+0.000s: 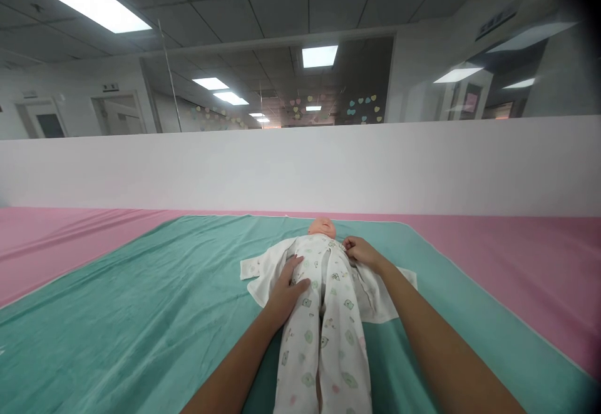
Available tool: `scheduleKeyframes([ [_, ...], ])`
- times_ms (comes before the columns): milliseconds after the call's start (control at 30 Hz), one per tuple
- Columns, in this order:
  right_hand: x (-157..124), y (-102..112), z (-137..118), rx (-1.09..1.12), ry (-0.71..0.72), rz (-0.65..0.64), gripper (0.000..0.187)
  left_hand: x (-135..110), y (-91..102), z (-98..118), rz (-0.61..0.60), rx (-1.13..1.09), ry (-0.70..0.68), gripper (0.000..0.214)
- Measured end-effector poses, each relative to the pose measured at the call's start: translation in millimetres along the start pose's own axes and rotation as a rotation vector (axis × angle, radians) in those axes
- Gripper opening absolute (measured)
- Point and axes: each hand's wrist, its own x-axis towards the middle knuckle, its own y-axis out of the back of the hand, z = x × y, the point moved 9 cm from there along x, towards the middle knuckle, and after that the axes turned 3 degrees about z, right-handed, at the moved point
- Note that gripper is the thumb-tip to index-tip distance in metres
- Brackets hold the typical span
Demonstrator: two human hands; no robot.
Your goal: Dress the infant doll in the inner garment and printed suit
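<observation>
A baby doll [322, 227] lies on its back on a teal cloth [141, 314], head pointing away from me. It wears a white patterned sleepsuit [328, 320] whose sleeves spread out to both sides. My left hand [287, 285] lies flat on the doll's left side by the waist, fingers stretched out. My right hand [359, 251] is at the doll's chest near the neck, fingers pinched together on the sleepsuit fabric.
The teal cloth lies over a pink sheet [516, 257] that covers a wide surface. A low white partition wall [300, 163] runs across behind it. Beyond are glass panes, doors and ceiling lights.
</observation>
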Motion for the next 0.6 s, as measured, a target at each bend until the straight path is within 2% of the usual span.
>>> scheduleKeyframes([
  [67, 2, 0, -2, 0.008, 0.0, 0.049, 0.013, 1, -0.9, 0, -0.001, -0.004, 0.005, 0.052],
  [233, 8, -7, -22, -0.031, 0.032, 0.112, 0.03, 2, -1.0, 0, 0.016, -0.013, 0.011, 0.052],
  [333, 13, -13, -32, -0.065, 0.059, 0.114, 0.029, 0, -0.7, 2, 0.017, -0.02, 0.011, 0.051],
  [500, 15, -8, -32, -0.133, 0.024, 0.227, 0.022, -1, -1.2, 3, 0.012, -0.022, 0.04, 0.05],
  [600, 14, -13, -45, -0.157, 0.061, 0.221, 0.024, 1, -1.2, 2, 0.04, -0.058, 0.018, 0.049],
])
